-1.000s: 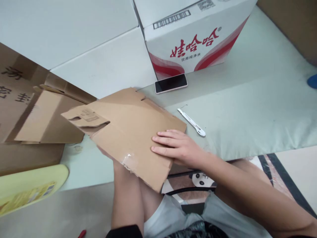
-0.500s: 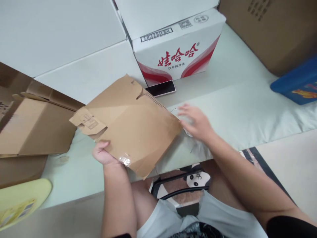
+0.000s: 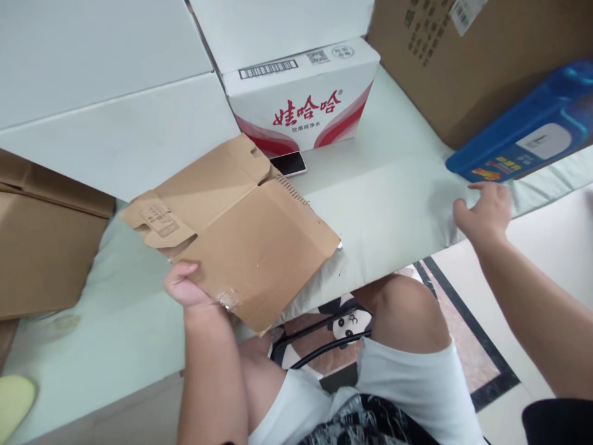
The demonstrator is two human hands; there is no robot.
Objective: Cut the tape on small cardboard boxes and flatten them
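Observation:
A flattened brown cardboard box [image 3: 264,241] lies tilted over the table, with a printed flap, torn slots and a shiny strip of tape. My left hand [image 3: 188,284] grips its near left edge, thumb on top and fingers hidden underneath. Away to the right, my right hand [image 3: 486,210] is over the table's front edge, thumb apart from the fingers and nothing in it. Just beyond that hand stands a large blue bottle [image 3: 519,136] with a label. A phone [image 3: 290,163] lies behind the cardboard, partly covered by it.
A white carton with red lettering [image 3: 306,105] stands at the back beside larger white boxes [image 3: 115,142]. Brown cartons are at the left [image 3: 46,247] and back right [image 3: 445,74]. Part of a yellow object [image 3: 16,402] shows at lower left. A pale cloth covers the table [image 3: 389,204].
My right hand has left the cardboard's right corner and moved far right, close to the blue bottle. The view has turned right. My left hand keeps its hold on the cardboard.

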